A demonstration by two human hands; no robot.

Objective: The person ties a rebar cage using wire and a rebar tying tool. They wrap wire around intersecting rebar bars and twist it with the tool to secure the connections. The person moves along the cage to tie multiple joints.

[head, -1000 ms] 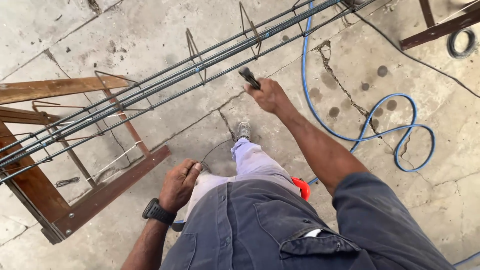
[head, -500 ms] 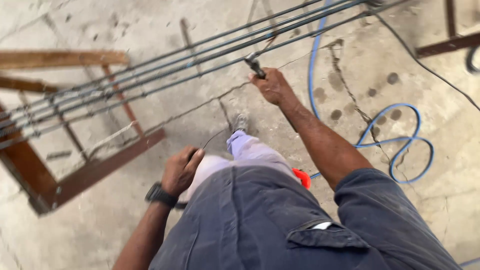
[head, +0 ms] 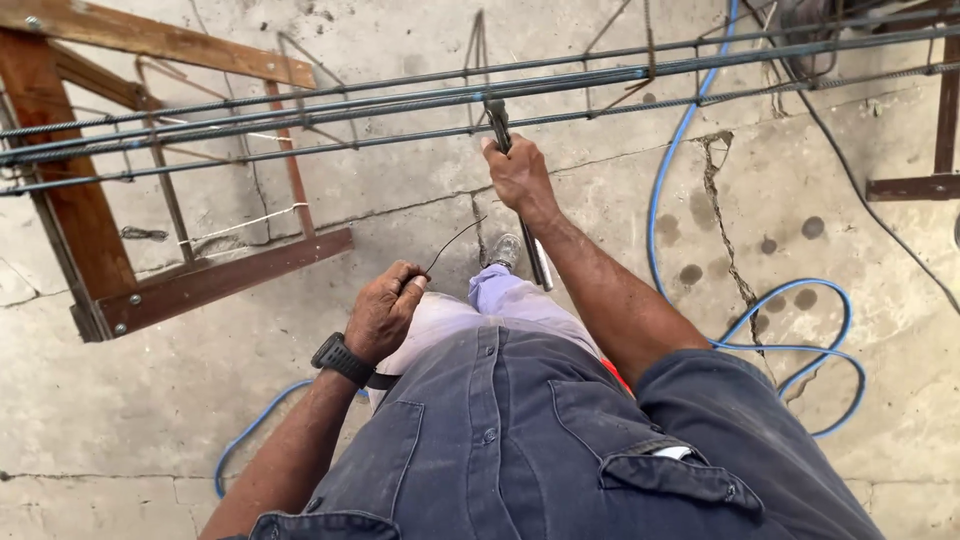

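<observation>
Cracked concrete floor (head: 150, 420) is lying beneath a rebar cage (head: 400, 105) resting on a wooden trestle (head: 200, 280). Right hand (head: 518, 175) is gripping a tying tool (head: 498, 118) against the bars; left hand (head: 383, 312) is pinching a thin wire (head: 452, 243) near the knee.

Bright, even daylight, soft shadows, sharp focus, slight wide-angle edge bending

Your right hand (head: 517, 172) grips a dark, dull metal tool (head: 497, 120) against ribbed, matt steel bars (head: 300, 105). Your left hand (head: 383, 310) pinches thin dark wire (head: 455, 240). The wood trestle (head: 200, 280) looks rough and reddish, the concrete floor (head: 150, 400) cracked and dusty, the blue hose (head: 660, 190) smooth plastic.
</observation>
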